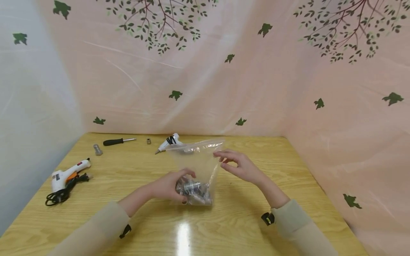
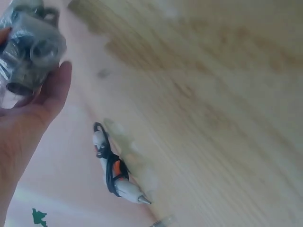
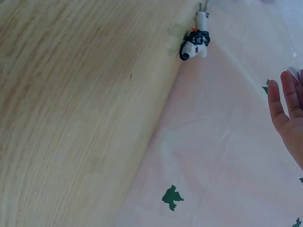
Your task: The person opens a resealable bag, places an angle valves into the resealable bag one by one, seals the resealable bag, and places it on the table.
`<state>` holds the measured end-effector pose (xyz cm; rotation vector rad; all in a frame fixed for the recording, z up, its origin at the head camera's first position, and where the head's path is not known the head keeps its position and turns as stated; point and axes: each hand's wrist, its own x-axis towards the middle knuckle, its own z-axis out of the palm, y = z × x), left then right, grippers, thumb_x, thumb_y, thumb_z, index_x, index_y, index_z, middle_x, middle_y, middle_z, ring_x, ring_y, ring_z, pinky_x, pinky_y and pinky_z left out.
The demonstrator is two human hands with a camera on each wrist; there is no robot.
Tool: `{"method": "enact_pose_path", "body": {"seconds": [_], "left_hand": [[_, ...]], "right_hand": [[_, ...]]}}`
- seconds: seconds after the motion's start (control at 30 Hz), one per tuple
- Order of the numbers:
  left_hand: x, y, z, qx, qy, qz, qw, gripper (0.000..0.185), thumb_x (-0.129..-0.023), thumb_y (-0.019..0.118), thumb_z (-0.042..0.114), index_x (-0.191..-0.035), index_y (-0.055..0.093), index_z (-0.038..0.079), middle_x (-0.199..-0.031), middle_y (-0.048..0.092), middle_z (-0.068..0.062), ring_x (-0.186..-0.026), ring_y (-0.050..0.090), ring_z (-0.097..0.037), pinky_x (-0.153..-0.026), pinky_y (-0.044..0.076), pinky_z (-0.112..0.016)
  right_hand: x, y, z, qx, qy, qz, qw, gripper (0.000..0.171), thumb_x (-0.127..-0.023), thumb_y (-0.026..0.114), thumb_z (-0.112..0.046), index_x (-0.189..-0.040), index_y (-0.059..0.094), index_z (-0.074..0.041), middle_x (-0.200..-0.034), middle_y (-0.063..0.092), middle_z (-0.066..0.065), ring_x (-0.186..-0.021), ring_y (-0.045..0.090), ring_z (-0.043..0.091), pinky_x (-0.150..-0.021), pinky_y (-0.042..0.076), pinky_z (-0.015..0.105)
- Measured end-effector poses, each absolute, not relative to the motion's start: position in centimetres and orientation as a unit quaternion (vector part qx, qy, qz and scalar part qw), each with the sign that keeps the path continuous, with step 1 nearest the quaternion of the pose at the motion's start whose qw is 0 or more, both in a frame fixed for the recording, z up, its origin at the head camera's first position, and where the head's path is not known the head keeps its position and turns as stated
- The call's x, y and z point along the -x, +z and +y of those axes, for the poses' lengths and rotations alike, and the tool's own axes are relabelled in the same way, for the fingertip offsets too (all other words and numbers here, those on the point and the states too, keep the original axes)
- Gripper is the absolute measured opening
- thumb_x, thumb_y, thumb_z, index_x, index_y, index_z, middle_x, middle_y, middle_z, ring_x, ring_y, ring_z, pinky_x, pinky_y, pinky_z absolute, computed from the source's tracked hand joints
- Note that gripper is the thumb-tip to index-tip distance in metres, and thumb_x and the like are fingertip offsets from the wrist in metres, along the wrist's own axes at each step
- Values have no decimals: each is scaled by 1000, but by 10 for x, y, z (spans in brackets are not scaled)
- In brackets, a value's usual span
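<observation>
A clear plastic bag (image 1: 202, 158) stands tall over the middle of the table, with several grey metal fittings (image 1: 196, 190) bunched at its bottom. My left hand (image 1: 164, 185) grips this filled lower part from the left, thumb and fingers around it. In the left wrist view, short pipe-like pieces (image 2: 40, 52) with round openings show through the plastic, resting against the palm. My right hand (image 1: 241, 166) is raised at the bag's upper right edge, fingertips right at the plastic, thumb apart from the fingers. The right wrist view shows its fingers (image 3: 276, 99) fairly straight.
Behind the bag lies a white glue gun (image 1: 166, 143) with a black cord. Left of it are a small metal nut (image 1: 148, 141), a black-handled screwdriver (image 1: 113, 142) and a metal bolt (image 1: 97, 150). Another glue gun (image 1: 61, 180) lies at the table's left. A patterned curtain (image 1: 205, 89) hangs behind.
</observation>
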<state>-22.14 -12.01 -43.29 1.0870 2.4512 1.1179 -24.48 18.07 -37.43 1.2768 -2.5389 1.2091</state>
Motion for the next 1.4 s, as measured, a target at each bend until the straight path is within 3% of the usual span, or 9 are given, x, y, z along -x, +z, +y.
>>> {"method": "enact_pose_path", "body": {"seconds": [0.23, 0.47, 0.7, 0.83, 0.97, 1.03, 1.1, 1.23, 1.4], "left_hand": [[200, -427, -125, -334, 442, 797, 239, 69, -73, 77, 23, -132, 41, 27, -105, 62, 0, -90, 62, -17, -77, 52, -33], [192, -434, -125, -277, 481, 768, 319, 65, -84, 69, 26, -140, 36, 22, -104, 65, -5, -97, 62, -20, -85, 50, -36], [191, -435, -125, -291, 384, 840, 250, 86, -84, 66, 45, -150, 18, 20, -111, 62, -8, -104, 60, -23, -88, 49, -41], [192, -435, -129, -291, 312, 885, 188, 94, -80, 62, 59, -152, 15, 21, -108, 61, -8, -97, 59, -23, -86, 48, -44], [195, -435, -137, -262, 254, 923, 125, 102, -71, 62, 70, -152, 18, 26, -114, 55, -12, -88, 57, -21, -76, 49, -42], [197, -436, -140, -253, 224, 937, 90, 105, -67, 61, 75, -151, 21, 26, -126, 48, -16, -99, 54, -27, -83, 47, -47], [199, -436, -142, -255, 202, 944, 60, 107, -65, 60, 78, -151, 25, 24, -141, 35, -21, -115, 47, -37, -93, 41, -56], [207, -436, -147, -285, 189, 939, 36, 108, -69, 60, 75, -150, 26, 14, -158, 1, -17, -141, 7, -43, -107, 13, -66], [217, -440, -153, -316, 195, 925, 79, 111, -72, 63, 69, -152, 17, 8, -158, 1, -15, -143, -3, -40, -109, 4, -64]], "right_hand": [[244, -389, 174, -402, 333, -853, -7, 40, -93, 60, -19, -131, 56, -9, -124, 61, 6, -102, 59, 20, -85, 52, 38], [250, -416, 162, -366, 291, -882, -64, 50, -89, 65, -32, -132, 55, -9, -127, 59, 8, -104, 59, 24, -84, 51, 41], [257, -431, 158, -353, 264, -891, -108, 67, -86, 65, -44, -139, 46, -9, -139, 48, 11, -117, 52, 28, -95, 46, 44], [260, -436, 156, -354, 230, -900, -106, 76, -83, 67, -49, -142, 42, -9, -145, 42, 12, -130, 41, 31, -107, 33, 48], [262, -441, 153, -349, 182, -914, -102, 85, -79, 66, -57, -145, 38, -13, -148, 37, 11, -135, 33, 32, -108, 26, 55], [263, -443, 151, -344, 158, -920, -104, 89, -77, 66, -61, -147, 35, -15, -149, 35, 9, -136, 31, 32, -106, 25, 59], [264, -445, 149, -339, 140, -925, -103, 93, -75, 66, -63, -148, 33, -16, -150, 34, 9, -137, 29, 32, -104, 23, 64], [267, -446, 146, -336, 108, -931, -97, 98, -73, 67, -65, -149, 30, -15, -151, 32, 7, -138, 26, 30, -103, 22, 66], [269, -446, 145, -329, 88, -934, -106, 101, -72, 66, -66, -151, 24, -19, -156, 19, 12, -141, 16, 36, -105, 19, 66]]}}
